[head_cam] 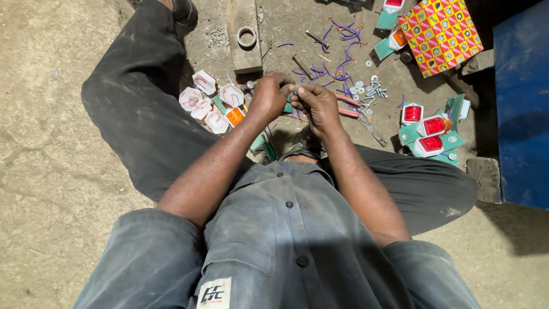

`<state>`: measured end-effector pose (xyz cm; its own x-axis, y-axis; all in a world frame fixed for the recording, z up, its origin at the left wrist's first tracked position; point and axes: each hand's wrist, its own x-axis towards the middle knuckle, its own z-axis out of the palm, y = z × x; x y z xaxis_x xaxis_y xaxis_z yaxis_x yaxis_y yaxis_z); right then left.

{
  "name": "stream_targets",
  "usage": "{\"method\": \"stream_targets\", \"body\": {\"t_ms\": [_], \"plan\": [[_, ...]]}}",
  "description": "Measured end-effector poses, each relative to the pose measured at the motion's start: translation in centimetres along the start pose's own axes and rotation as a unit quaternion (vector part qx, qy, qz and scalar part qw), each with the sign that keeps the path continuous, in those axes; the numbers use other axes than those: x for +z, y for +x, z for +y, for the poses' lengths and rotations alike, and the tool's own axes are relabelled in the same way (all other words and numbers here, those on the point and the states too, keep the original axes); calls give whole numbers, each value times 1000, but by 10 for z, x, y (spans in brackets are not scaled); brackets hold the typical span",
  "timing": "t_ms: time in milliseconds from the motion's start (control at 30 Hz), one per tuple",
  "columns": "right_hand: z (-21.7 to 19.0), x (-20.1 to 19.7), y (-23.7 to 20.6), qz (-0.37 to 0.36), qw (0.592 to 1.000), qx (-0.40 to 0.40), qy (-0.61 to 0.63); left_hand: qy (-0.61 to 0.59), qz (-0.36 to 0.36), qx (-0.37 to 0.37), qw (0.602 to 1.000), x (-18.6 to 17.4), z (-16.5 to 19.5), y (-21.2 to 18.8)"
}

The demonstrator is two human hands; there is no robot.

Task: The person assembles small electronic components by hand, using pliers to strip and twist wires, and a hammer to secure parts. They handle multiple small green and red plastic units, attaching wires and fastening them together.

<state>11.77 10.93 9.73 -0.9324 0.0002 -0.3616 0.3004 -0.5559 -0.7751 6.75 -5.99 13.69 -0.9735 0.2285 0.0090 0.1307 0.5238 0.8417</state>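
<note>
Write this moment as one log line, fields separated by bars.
left hand: pinching small part | right hand: pinching same part | nearby: red lamps, screws, purple wire bits on ground

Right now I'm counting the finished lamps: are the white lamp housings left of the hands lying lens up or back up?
Back up: the white housings show open backs with red wiring inside, no lens.
</note>
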Motion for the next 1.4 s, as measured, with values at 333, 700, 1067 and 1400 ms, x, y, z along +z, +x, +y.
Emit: {"method": "stream_targets", "body": {"t_ms": [333,700,1067,1400], "plan": [[2,-6,8,-10,997,58,57,-93,-115,-94,985,-2,18,-6],[45,-33,37,9,997,74,-2,46,18,102,994,23,-51,12],[109,-14,114,240,813,515,-127,-127,4,-211,969,-15,-61,43],[112,-29,89,105,902,211,-363,-92,15,-122,988,-8,-90,48]]}}
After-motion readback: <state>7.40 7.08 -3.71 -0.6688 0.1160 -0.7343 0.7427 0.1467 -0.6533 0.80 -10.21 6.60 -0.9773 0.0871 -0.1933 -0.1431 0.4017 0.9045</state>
